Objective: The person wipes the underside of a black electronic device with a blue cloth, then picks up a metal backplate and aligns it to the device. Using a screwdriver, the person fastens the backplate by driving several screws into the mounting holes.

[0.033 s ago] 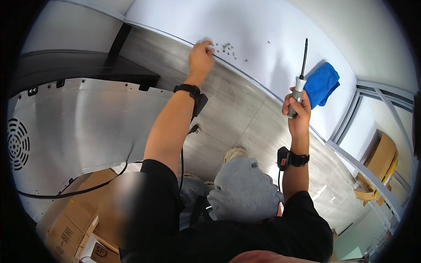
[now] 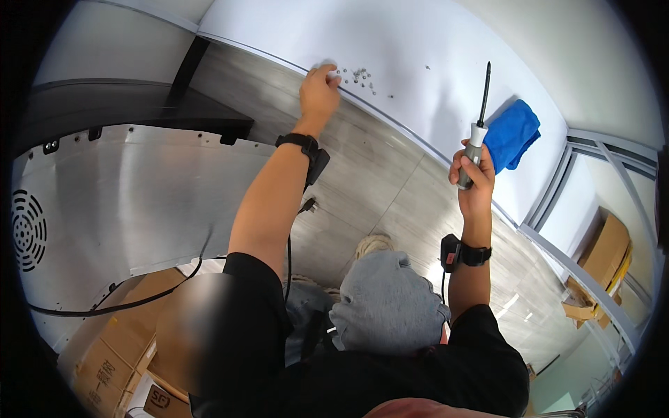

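Observation:
My left hand (image 2: 320, 95) is at the near edge of a white tabletop (image 2: 411, 38), its thumb and forefinger bent but apart. No object shows between them. Just to the right of its fingertips lie several small metal screws (image 2: 361, 75) in a loose cluster. Another small screw (image 2: 391, 96) lies apart, nearer the edge. My right hand (image 2: 474, 171) is wrapped round the grey and white handle of a screwdriver (image 2: 473, 151), whose dark shaft points up and away. A folded blue cloth (image 2: 513, 134) lies on the tabletop right beside that hand, partly behind it.
A large silver metal panel (image 2: 160, 188) with round vent slots stands at the left, a black cable (image 2: 139, 306) crossing it. Cardboard boxes (image 2: 115, 341) sit at the lower left, and another carton (image 2: 605, 254) lies beyond the grey frame (image 2: 578, 261) at right.
The screwdriver's tip has shifted very slightly to the right. My left hand and the screws have not visibly moved.

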A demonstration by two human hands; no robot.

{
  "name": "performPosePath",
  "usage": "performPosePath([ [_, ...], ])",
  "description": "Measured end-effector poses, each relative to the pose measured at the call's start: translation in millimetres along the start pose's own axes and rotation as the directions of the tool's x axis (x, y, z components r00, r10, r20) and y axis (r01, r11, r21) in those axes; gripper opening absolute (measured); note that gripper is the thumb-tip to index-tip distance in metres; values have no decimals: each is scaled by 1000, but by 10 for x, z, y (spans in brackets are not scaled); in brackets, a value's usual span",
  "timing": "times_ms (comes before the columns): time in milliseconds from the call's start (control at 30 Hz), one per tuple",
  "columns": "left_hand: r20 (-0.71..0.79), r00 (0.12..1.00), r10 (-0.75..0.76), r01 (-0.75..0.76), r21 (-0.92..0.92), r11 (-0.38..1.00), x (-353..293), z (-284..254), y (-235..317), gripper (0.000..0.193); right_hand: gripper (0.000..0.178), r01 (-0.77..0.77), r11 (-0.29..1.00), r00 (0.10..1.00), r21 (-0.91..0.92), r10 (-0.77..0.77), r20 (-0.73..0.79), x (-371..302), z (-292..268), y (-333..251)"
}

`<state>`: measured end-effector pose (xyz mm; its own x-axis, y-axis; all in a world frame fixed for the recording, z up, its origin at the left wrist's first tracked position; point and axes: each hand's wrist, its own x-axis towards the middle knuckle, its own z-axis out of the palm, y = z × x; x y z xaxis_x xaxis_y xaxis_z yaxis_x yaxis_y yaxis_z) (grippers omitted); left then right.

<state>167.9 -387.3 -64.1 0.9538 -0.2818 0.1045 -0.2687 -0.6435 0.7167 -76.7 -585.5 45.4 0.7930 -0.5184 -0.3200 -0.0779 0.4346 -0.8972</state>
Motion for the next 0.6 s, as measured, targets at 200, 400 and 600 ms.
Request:
performPosePath([
  [200, -49, 999, 13, -14, -16, 1000, 50, 65, -13, 16, 27, 7, 1000, 1000, -7, -7, 17, 57, -57, -1],
  [400, 98, 962, -254, 271, -431, 861, 25, -157, 123, 11, 34, 16, 989, 976, -145, 16, 215, 135, 71, -68],
  [600, 413, 835, -365, 420, -905, -63, -478, -1129, 485, 15, 46, 181, 839, 884, -513, 90, 460, 108, 599, -137],
])
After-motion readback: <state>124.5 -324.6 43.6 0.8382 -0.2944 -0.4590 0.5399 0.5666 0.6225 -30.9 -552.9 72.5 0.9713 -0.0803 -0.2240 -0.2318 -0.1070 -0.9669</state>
